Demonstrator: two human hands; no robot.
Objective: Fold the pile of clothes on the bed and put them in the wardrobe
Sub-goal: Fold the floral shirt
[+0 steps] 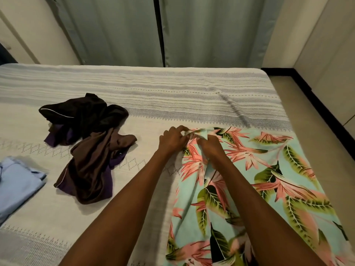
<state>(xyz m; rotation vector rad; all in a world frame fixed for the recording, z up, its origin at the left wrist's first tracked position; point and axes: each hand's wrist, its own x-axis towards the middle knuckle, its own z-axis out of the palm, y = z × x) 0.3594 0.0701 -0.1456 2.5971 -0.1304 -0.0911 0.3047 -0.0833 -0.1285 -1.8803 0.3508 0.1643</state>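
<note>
A turquoise floral garment (272, 175) with pink and green leaves lies spread over the right half of the bed (146, 96). My left hand (172, 139) pinches its top edge, fingers curled round the fabric. Right beside it, my right hand (211, 145) grips the same bunched edge. A crumpled pile of dark clothes (90, 146), black, brown and purple, sits to the left of my hands. A folded light-blue shirt (17, 181) lies at the bed's left edge.
A grey fabric wardrobe (159, 29) with a closed centre zip stands behind the far side of the bed. Tiled floor (317, 120) with a black skirting runs along the right. The bedspread is white with grey stripes.
</note>
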